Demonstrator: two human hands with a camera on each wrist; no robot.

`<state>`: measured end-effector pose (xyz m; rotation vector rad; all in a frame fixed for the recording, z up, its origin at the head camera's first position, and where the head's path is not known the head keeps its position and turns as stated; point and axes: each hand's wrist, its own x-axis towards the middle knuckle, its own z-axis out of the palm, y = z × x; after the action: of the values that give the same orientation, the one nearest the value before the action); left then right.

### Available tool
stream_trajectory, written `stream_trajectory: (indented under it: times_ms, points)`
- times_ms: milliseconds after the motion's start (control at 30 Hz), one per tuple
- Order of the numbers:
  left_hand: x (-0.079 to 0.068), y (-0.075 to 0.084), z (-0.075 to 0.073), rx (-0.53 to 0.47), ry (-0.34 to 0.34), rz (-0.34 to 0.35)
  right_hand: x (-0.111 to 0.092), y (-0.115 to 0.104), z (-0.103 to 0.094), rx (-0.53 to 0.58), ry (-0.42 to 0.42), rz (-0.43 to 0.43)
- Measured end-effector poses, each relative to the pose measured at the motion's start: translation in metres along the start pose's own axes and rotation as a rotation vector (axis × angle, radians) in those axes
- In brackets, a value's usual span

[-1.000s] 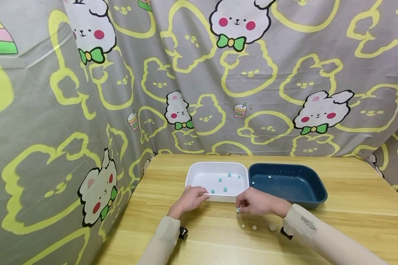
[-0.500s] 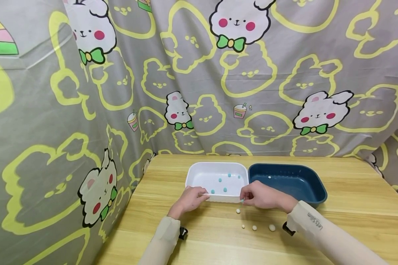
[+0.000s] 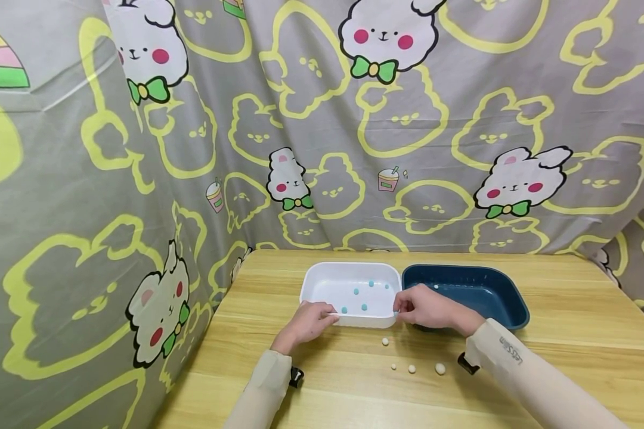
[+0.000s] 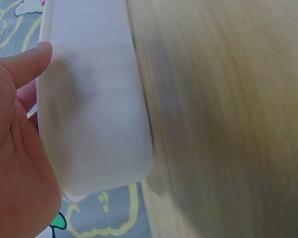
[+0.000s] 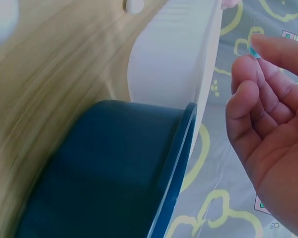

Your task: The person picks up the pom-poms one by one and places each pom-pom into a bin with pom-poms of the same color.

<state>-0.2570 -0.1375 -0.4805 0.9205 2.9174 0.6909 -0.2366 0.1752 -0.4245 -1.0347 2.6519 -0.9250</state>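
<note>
My left hand (image 3: pixel 309 322) holds the front rim of a white rectangular tub (image 4: pixel 97 114), thumb outside and fingers over the edge. In the tub lie several small teal balls (image 3: pixel 356 291). Between thumb and forefinger my right hand (image 3: pixel 426 307) pinches another small teal ball (image 5: pixel 254 51), mostly covered by the fingertips. That hand is over the tub's front right corner, where the dark blue tub (image 5: pixel 114 163) adjoins. One white ball (image 3: pixel 436 286) shows in the blue tub; the hand hides part of its inside.
Several white balls lie on the wooden table in front of the tubs, among them a larger one (image 3: pixel 440 369) and one nearer the white tub, a small ball (image 3: pixel 385 341). A patterned curtain (image 3: pixel 322 119) hangs behind and at the left.
My right hand has lifted the teal ball from beside a white ball on the table and carried it up to the white tub's right corner. The left hand has stayed put.
</note>
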Motion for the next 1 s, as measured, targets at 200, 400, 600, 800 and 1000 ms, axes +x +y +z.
stream_trajectory:
  times_ms: [200,400,600,800,1000]
  points:
    - [-0.001,0.001,-0.001,-0.007,-0.007,-0.013,0.003,0.002,-0.003,0.025,-0.001,0.05]
    - [-0.001,0.001,-0.001,-0.008,-0.01,-0.012,0.007,0.005,-0.003,0.014,0.0,0.062]
    - [0.0,0.0,0.0,-0.008,-0.005,-0.002,0.011,0.007,-0.003,0.008,0.015,0.089]
    - [0.0,0.001,-0.001,0.001,-0.004,0.004,0.016,0.008,-0.007,0.006,0.022,0.084]
    - [0.0,0.001,-0.002,0.003,-0.004,0.011,0.023,0.009,-0.01,-0.003,0.011,0.079]
